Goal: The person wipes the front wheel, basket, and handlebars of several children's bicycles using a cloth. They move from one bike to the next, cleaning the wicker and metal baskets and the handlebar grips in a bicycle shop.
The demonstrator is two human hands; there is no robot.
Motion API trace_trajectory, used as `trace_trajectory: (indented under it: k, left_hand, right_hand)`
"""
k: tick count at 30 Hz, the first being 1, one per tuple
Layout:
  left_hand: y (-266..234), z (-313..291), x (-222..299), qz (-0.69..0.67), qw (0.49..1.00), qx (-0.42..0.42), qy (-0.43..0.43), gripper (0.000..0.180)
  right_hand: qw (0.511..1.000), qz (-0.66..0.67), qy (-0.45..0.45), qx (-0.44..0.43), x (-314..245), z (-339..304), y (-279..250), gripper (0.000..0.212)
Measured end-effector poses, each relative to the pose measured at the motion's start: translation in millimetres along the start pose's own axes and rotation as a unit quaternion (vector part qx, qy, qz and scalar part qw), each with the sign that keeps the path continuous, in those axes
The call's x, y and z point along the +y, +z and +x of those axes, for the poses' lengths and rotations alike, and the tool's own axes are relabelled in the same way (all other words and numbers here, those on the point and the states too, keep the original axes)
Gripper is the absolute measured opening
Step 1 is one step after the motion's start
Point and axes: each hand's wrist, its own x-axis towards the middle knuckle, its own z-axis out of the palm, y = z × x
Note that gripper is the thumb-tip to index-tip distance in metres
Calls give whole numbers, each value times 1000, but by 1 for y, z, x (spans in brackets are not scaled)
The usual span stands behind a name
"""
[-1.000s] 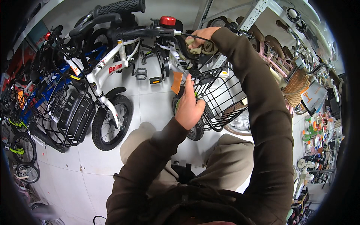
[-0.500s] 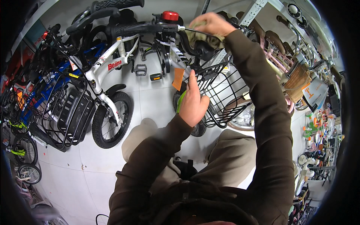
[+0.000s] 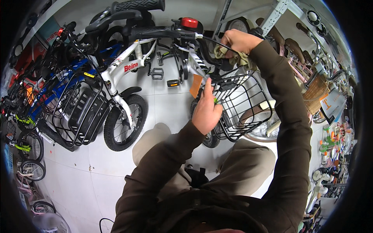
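A small bike with a black wire basket [image 3: 248, 106] stands before me, its handlebar crossing above the basket. My right hand [image 3: 241, 42] is closed on a crumpled olive-green cloth [image 3: 243, 59], pressed around the black bar just above the basket. My left hand [image 3: 208, 113] lies against the basket's left side, index finger stretched upward and thumb apart; the other fingers are partly hidden. Beside that fingertip hangs an orange tag [image 3: 196, 86]. A red bell [image 3: 189, 22] sits on the handlebar, left of my right hand.
Close on the left stands a white kids' bike [image 3: 110, 77] with a black front basket [image 3: 87, 112]. Blue bikes [image 3: 58, 91] crowd behind it. A metal shelf post [image 3: 275, 17] rises behind my right hand. Bikes with a wicker basket [image 3: 314, 93] line the right side.
The whole view has shifted, so things sit lower and farther right. My right hand has moved down and right with the cloth relative to the bell. My left hand keeps its place at the basket.
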Motion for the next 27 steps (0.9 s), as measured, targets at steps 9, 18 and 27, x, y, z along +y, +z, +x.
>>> trace_trajectory:
  k: [9, 18, 27]
  left_hand:
    - [-4, -6, 5, 9, 998, -41, -50, 71]
    - [5, 0, 14, -19, 999, -43, 28, 74]
    - [-24, 53, 69, -432, 862, 217, 154, 88]
  right_hand:
    - [934, 354, -46, 29, -4, -6, 3, 13]
    - [922, 379, -67, 46, -36, 4, 4, 23]
    - [884, 401, -34, 237, -40, -11, 25, 18]
